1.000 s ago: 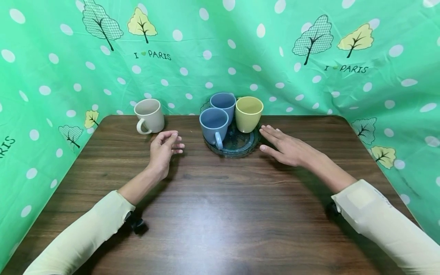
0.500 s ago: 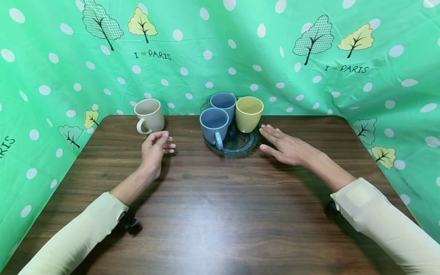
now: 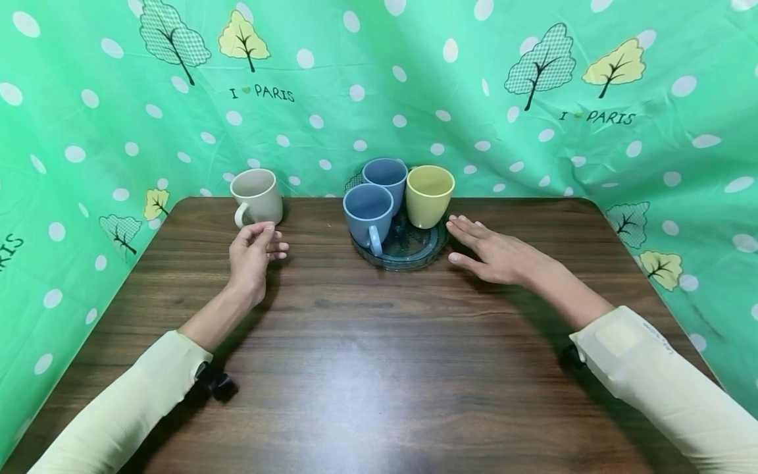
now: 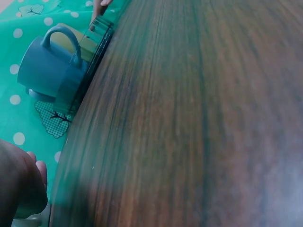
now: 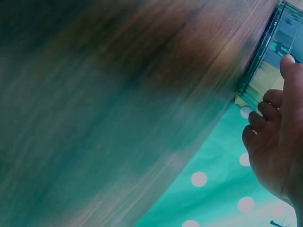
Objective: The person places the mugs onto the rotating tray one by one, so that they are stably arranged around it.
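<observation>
My left hand is just in front of the off-white mug at the back left, its loosely bent fingers overlapping the mug's base in the head view. The mug stands upright, handle toward the front left. At the back middle, a round clear glass tray bears a blue mug in front, a second blue mug behind it, and a yellow mug on the right. My right hand lies palm down with straight fingers, its fingertips right at the tray's right rim.
The dark wooden table reaches back to a green dotted curtain hanging close behind the mugs. Both forearms, in pale sleeves with black wrist devices, come in from the front corners.
My left hand has moved left, from beside the off-white mug's right to directly in front of it. My right hand and the tray with its mugs have stayed put.
</observation>
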The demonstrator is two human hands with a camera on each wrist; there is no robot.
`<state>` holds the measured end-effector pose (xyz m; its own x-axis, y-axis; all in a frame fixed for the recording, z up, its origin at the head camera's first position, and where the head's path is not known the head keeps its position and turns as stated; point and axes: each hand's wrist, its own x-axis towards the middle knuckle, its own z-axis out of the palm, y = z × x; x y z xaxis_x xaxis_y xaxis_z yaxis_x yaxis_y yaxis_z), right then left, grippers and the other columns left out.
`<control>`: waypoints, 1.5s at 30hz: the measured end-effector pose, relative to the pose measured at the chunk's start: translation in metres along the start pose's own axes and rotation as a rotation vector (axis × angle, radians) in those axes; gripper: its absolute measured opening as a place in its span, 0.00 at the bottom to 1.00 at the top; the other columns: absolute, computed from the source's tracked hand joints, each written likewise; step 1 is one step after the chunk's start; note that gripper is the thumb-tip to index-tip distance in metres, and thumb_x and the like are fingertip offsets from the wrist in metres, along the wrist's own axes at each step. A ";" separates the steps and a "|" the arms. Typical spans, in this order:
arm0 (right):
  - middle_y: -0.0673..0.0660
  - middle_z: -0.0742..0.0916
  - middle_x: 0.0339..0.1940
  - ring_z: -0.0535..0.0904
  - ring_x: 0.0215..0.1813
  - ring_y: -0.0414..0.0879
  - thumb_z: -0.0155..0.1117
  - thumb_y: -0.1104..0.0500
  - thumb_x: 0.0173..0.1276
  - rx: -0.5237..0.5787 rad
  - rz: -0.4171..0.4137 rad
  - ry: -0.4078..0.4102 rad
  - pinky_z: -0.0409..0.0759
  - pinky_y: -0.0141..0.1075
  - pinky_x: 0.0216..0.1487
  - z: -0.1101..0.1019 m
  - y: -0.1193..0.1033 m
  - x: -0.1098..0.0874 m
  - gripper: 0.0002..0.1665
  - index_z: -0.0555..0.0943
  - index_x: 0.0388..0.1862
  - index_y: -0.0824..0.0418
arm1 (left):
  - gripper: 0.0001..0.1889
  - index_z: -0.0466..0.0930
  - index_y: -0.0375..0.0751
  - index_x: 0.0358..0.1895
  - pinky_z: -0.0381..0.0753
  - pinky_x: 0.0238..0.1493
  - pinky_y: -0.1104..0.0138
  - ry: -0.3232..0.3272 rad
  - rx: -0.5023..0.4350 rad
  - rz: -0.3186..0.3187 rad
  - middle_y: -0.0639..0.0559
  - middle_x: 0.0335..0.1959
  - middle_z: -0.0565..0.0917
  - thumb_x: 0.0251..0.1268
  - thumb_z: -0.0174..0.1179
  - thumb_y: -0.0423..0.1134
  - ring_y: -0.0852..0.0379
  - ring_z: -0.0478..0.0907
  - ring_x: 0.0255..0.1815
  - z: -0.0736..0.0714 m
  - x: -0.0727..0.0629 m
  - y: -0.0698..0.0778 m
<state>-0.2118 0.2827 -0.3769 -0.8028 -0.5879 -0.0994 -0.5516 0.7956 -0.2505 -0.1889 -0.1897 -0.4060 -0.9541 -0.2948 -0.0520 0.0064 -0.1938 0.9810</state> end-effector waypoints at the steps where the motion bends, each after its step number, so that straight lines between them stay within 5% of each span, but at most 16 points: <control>1: 0.66 0.58 0.96 0.51 0.97 0.64 0.55 0.42 0.93 -0.001 -0.004 0.001 0.54 0.64 0.96 0.000 0.000 0.000 0.45 0.55 0.94 0.64 | 0.03 0.80 0.45 0.55 0.91 0.39 0.73 0.000 0.001 -0.001 0.55 0.39 0.89 0.91 0.60 0.39 0.63 0.90 0.31 -0.001 0.000 0.000; 21: 0.69 0.52 0.97 0.44 0.98 0.67 0.64 0.38 0.88 -0.057 -0.086 -0.037 0.52 0.65 0.96 0.002 0.000 -0.009 0.57 0.47 0.95 0.66 | 0.02 0.78 0.46 0.54 0.90 0.38 0.73 0.040 -0.043 -0.023 0.57 0.37 0.88 0.90 0.60 0.39 0.63 0.89 0.31 -0.015 0.005 0.006; 30: 0.68 0.45 0.98 0.38 0.98 0.66 0.64 0.30 0.84 -0.051 -0.069 -0.097 0.50 0.65 0.96 0.005 0.003 -0.008 0.67 0.40 0.96 0.65 | 0.02 0.79 0.46 0.55 0.89 0.38 0.73 0.056 -0.043 -0.024 0.57 0.38 0.88 0.91 0.59 0.38 0.63 0.89 0.31 -0.021 0.007 0.008; 45: 0.67 0.43 0.98 0.38 0.98 0.66 0.65 0.29 0.83 -0.072 -0.059 -0.102 0.49 0.64 0.97 0.007 0.003 -0.009 0.69 0.39 0.96 0.66 | 0.03 0.77 0.44 0.54 0.89 0.36 0.72 0.120 -0.082 0.015 0.52 0.41 0.83 0.89 0.60 0.38 0.61 0.87 0.29 -0.031 0.014 0.011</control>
<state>-0.2044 0.2891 -0.3835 -0.7430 -0.6431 -0.1853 -0.6152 0.7653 -0.1894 -0.1931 -0.2250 -0.4019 -0.9113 -0.4067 -0.0644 0.0494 -0.2633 0.9635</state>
